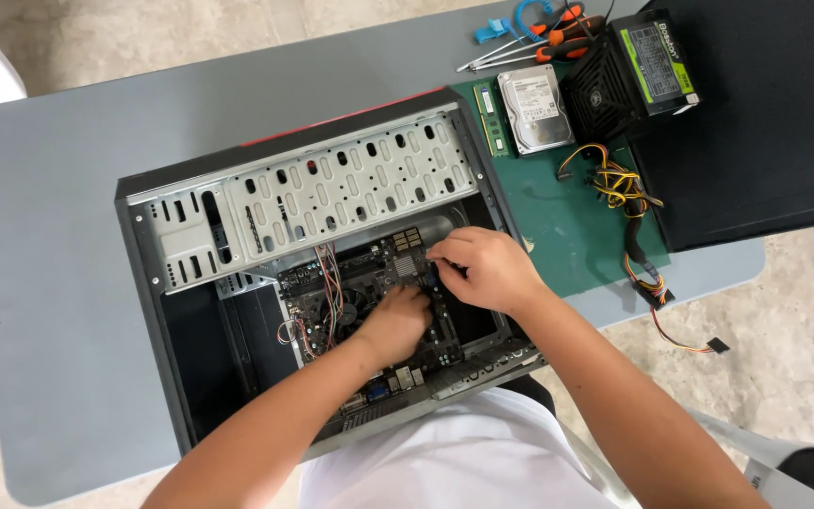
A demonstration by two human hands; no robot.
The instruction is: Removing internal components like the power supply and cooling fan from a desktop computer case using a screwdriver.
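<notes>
Big grey plastic desk (58, 283) with an open black steel computer case (171, 311) lying on its side, perforated silver drive cage (332, 193) up top. Down inside sits the dark motherboard (332, 311), and both hands are on it: the left hand (393, 325) lies knuckles-up over the middle of the board, fingers curled under, and the right hand (484, 270) pinches at something small near the upper edge (can't tell what, the fingers cover it). Looks like seating or freeing a part on the board; I'd guess that calls for a careful, even touch. On the green cutting mat (567, 226) lie a black power supply (628, 75) with its yellow cable bundle (619, 188), a silver hard drive (539, 108), a green memory stick (489, 118) and orange-handled screwdrivers (558, 42), partly cut off at the frame's top.
</notes>
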